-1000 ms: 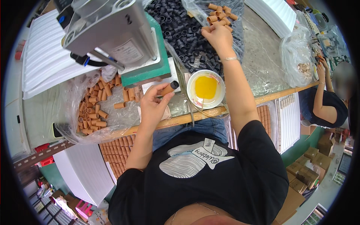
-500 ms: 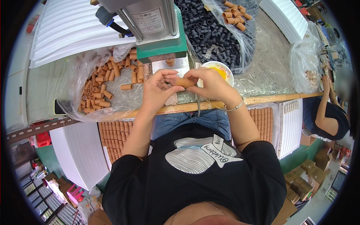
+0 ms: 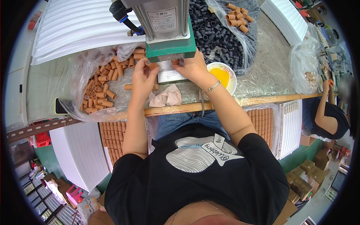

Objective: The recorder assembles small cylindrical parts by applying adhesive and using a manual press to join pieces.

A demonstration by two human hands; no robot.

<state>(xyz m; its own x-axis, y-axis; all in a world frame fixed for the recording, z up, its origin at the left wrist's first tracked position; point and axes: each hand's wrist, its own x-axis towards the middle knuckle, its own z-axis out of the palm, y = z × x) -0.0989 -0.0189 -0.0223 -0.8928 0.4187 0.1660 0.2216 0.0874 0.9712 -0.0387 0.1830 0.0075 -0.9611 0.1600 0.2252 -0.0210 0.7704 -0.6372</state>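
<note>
A press with a silver cylinder (image 3: 163, 18) and a green head (image 3: 171, 48) stands in front of me. My right hand (image 3: 195, 68) reaches under the right side of the head, its fingers on a short orange-brown tube (image 3: 175, 62) above the silver base plate (image 3: 169, 73). To the left of the plate, my left hand (image 3: 141, 78) pinches another orange-brown tube, partly hidden by its fingers. A crumpled pale pink cloth (image 3: 166, 96) lies at the bench edge, below the plate.
Loose orange-brown tubes (image 3: 98, 90) are heaped on clear plastic at left. Beyond the press lies a pile of black fittings (image 3: 212, 35). A white bowl (image 3: 233, 88) of yellow stuff stands right of my right hand. A co-worker (image 3: 328, 112) is at the far right.
My hands were together over the bench edge with one tube between them. They have parted and moved forward, the right one under the press head. The cloth is now uncovered.
</note>
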